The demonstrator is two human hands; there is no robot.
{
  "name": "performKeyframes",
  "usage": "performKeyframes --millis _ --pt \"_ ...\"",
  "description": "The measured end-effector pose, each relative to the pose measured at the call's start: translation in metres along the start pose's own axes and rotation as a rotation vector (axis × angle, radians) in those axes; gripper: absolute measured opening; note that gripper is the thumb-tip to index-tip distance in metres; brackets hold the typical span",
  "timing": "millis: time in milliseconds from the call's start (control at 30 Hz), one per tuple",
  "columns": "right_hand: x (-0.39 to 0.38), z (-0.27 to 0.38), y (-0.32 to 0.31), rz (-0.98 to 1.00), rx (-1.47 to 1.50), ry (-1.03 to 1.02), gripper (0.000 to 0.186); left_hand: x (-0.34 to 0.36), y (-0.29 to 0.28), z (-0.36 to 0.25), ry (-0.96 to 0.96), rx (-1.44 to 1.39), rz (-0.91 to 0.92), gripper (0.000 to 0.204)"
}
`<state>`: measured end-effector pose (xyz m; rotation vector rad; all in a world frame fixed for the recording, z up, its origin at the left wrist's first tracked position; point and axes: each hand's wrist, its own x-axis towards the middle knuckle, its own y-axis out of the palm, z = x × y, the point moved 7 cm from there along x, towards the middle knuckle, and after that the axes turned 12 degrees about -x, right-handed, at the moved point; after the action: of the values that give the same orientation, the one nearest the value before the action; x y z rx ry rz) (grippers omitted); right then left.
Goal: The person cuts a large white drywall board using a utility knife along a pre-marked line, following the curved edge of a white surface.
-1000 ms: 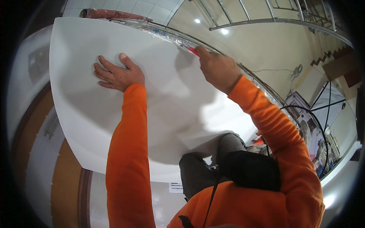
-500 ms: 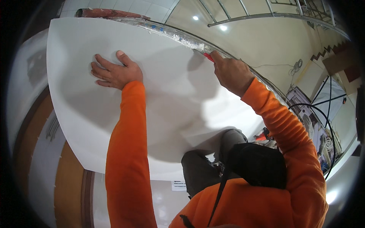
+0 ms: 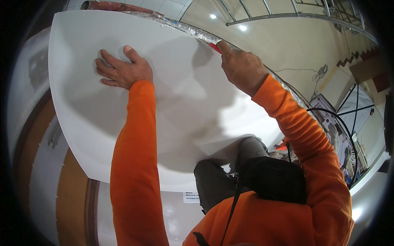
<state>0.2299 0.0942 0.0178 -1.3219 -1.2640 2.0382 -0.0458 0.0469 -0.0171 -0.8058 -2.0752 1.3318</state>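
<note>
A large white sheet [image 3: 254,119] lies in front of me. My left hand [image 3: 123,70] rests flat on its left part with fingers spread, holding nothing. At the sheet's far edge, my right hand [image 3: 244,67] is closed around a red utility knife [image 3: 215,48]. The knife's tip points left along the edge and is hard to make out against the shadow. Beside that edge runs a silvery strip [image 3: 186,28] with whitish smears.
A reddish-brown tube [image 3: 119,6] lies beyond the far left edge. A metal ladder-like frame [image 3: 271,19] spans the upper right. Black cables [image 3: 352,135] and mixed clutter lie at right. A black bag [image 3: 273,180] hangs at my front, above my bent knees.
My right hand has slid a little to the left along the sheet's far edge with the utility knife. My left hand keeps its place on the sheet. The view has shifted slightly.
</note>
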Motion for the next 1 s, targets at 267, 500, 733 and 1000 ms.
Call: performKeyframes --millis 267,500,733,1000 --pt "-0.007 -0.008 0.004 0.008 0.000 -0.027 0.026 0.001 0.004 0.001 -0.005 -0.041 0.046 0.073" --pt "-0.023 -0.017 0.009 0.064 -0.029 -0.004 0.027 0.001 0.004 0.004 -0.013 0.028 0.014 0.071" --pt "-0.031 -0.023 0.007 0.215 -0.054 0.016 0.030 0.001 0.003 0.007 -0.043 -0.020 0.051 0.074" --pt "-0.002 0.000 -0.003 0.036 -0.007 -0.031 0.027 0.002 -0.001 0.002 -0.003 -0.056 0.016 0.072"
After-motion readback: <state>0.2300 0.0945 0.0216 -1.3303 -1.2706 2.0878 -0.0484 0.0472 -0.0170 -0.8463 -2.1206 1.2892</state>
